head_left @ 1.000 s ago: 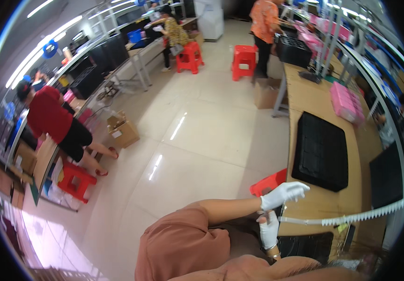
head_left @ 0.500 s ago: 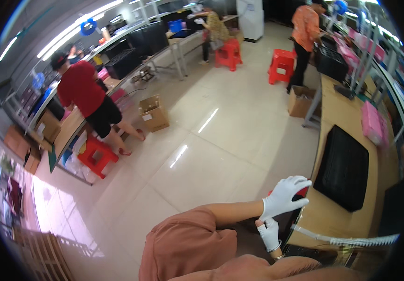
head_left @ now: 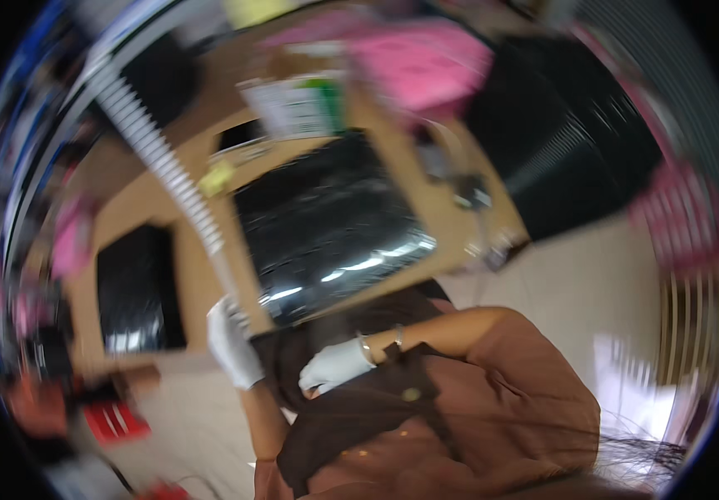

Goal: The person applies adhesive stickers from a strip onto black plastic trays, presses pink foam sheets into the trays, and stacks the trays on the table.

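My left hand [head_left: 234, 343], in a white glove, is at the near edge of the table beside the lower end of a white ribbed strip [head_left: 159, 154]. Motion smears its fingers, so I cannot tell whether it touches the strip. My right hand [head_left: 341, 365], also gloved, is low in front of my dark apron [head_left: 338, 437]. Its fingers curl inward, some bare fingertips showing; anything inside them is hidden. Just beyond both hands a large glossy black sheet-like panel [head_left: 334, 221] lies on the brown tabletop [head_left: 205, 187]. Left of the strip lies a smaller black panel [head_left: 138, 287].
Behind the panel stand white and green papers or boxes [head_left: 297, 108], with a dark flat object [head_left: 240, 136] and a yellow piece [head_left: 216, 178]. A pink wrapped bundle [head_left: 422, 67] and a big black stack [head_left: 559, 137] are at right. A red stool [head_left: 116, 421] is lower left.
My view has swung right from the wide room to the table. My hands, close together before, are now apart, the left at the table edge and the right by my apron.
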`<state>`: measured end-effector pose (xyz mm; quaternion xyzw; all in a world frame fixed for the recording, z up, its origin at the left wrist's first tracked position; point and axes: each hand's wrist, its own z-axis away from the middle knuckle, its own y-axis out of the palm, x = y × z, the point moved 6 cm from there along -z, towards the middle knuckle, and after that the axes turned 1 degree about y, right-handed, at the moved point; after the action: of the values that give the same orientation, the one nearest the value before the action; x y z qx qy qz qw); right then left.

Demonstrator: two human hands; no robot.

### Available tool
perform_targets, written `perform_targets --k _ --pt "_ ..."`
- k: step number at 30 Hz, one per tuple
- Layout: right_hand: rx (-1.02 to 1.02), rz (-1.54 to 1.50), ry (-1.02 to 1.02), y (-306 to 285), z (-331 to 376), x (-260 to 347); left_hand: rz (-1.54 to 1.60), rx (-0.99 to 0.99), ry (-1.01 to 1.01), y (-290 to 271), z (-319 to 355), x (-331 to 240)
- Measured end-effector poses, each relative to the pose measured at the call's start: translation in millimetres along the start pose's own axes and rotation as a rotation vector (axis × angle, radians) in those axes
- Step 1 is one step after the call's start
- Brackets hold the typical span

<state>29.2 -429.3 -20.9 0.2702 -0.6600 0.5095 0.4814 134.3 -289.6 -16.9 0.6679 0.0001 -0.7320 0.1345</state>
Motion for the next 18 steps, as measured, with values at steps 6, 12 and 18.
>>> perform_targets --k 6,12,18 --pt "-0.445 0.01 0.067 -27 96 20 -0.014 0.389 -0.095 125 -9 -9" --pt "-0.574 -0.067 -0.001 -28 99 -4 -0.069 0.616 -0.09 216 9 -23" --pt "-0.647 -0.092 -0.093 -34 110 -4 -0.159 0.675 -0.133 242 26 -13"
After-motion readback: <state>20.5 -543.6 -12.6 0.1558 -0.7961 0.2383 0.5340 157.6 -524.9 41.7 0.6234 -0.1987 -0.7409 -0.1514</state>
